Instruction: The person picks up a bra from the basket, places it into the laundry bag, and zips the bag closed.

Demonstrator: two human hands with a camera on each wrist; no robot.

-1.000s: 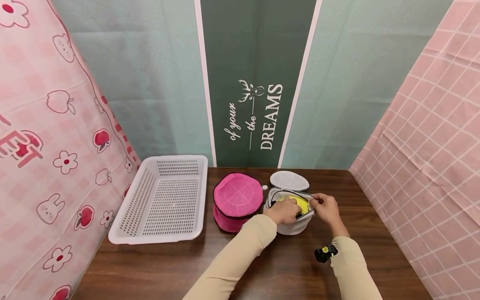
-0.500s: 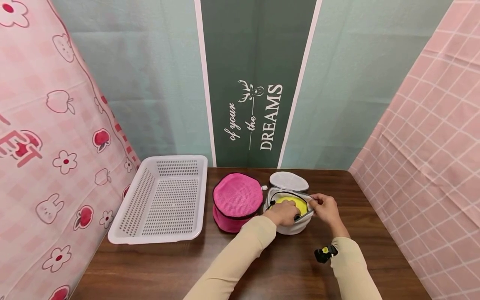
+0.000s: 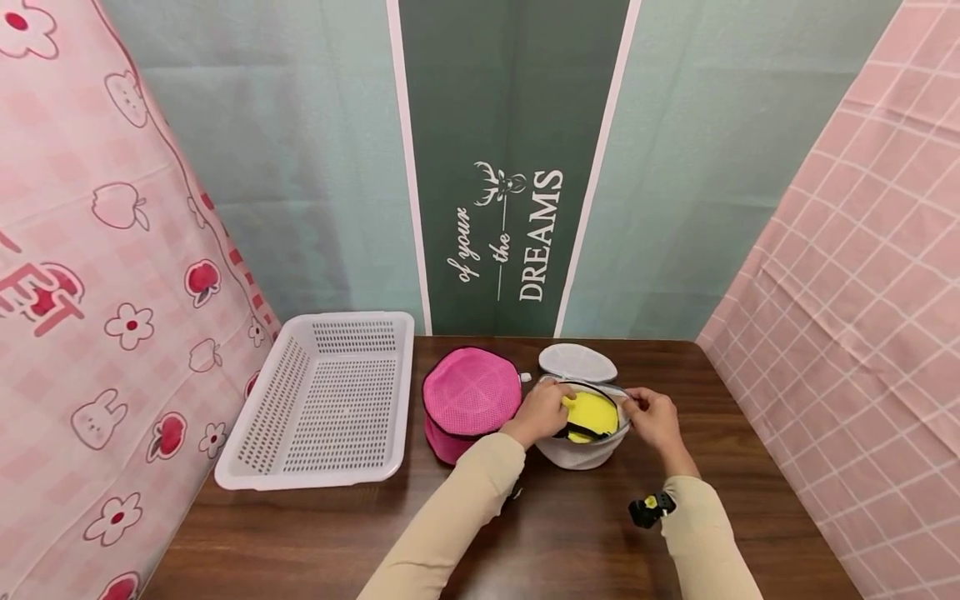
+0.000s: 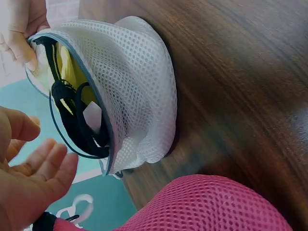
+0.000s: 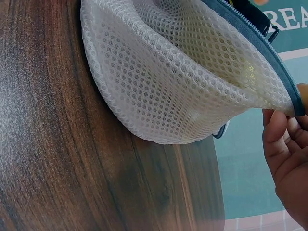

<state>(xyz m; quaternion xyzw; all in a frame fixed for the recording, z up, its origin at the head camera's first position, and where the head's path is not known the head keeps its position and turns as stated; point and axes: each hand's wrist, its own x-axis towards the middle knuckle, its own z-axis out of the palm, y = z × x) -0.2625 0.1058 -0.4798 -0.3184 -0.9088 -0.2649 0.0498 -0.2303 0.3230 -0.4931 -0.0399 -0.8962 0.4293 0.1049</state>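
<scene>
White mesh bag [image 3: 576, 456] is sitting near the desk's [image 3: 570, 542] far edge, over toward the far right corner, lid [image 3: 577, 362] flopped back. Right hand [image 3: 654, 417] is pinching its rim, and the left hand [image 3: 540, 410] is right by the opening, fingers loose and apart. Some yellow thing [image 3: 591, 412] with black straps [image 4: 72, 113] is inside, can't tell what exactly. Pink mesh bag [image 3: 472, 392] is just beside it, white basket [image 3: 341, 417] toward the far left corner.
</scene>
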